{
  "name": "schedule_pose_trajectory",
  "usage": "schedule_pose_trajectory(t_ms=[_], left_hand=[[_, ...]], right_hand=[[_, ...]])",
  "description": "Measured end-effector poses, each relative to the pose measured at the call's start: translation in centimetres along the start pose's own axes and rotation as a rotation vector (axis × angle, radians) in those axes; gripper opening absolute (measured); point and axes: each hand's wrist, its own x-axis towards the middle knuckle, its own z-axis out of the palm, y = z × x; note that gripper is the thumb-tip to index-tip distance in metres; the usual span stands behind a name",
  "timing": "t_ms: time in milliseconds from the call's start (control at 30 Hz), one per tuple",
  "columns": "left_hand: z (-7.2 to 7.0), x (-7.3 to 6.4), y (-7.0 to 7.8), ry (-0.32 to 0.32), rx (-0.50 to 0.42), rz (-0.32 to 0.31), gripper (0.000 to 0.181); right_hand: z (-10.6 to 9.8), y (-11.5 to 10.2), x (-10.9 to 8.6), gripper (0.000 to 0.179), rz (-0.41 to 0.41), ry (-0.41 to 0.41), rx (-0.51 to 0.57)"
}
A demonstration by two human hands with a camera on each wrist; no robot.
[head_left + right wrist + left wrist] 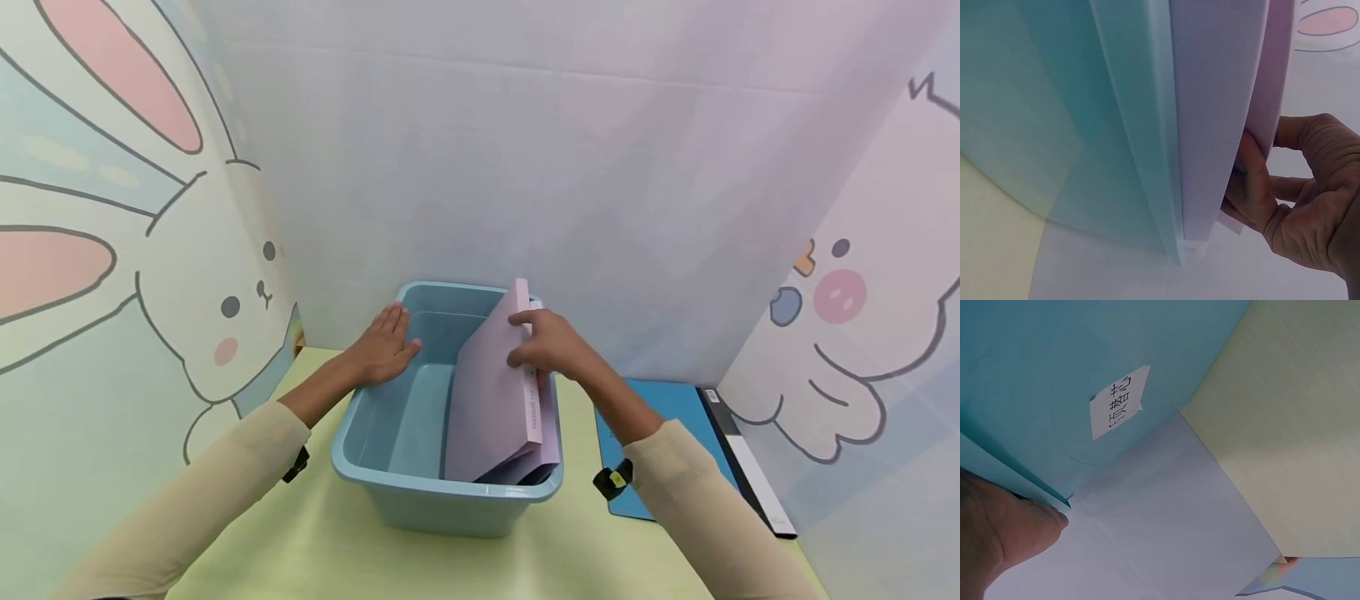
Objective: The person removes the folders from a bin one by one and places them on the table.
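Observation:
A light-blue plastic bin (450,508) stands on the table, and a purple file folder (487,392) leans upright inside its right half. Behind that folder, against the bin's right wall, is a second purple folder (551,442). My right hand (553,342) grips the first folder at the upper part of its spine; in the right wrist view its fingers reach into the gap between the two folders. On the bin's left rim my left hand (384,346) rests with straight fingers. A white paper label (1119,403) with handwriting is stuck on the bin's outside.
To the right of the bin lies a blue folder (671,408), with a black-and-white file (750,467) along its right side. The pale yellow table (585,550) meets cartoon-printed cloth walls (600,208) at the back and sides.

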Motion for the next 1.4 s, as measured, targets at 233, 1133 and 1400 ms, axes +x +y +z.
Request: schedule_pose_trajectory(t_ms=[233,1133,1400], left_hand=[[0.2,0.1,-0.4,-0.004,0.0,0.013,0.077],[0.4,0.1,-0.1,0.014,0.021,-0.022,0.078],[0.2,0.0,-0.1,0.006,0.019,-0.024,0.077]], right_hand=[[-0.5,1.1,-0.7,0.082,0.028,0.019,0.13],[-2.2,5.8,-3.4,0.086,-0.096,0.03,0.469],[-3.1,6.7,-4.1,0.081,-0.148,0.0,0.536]])
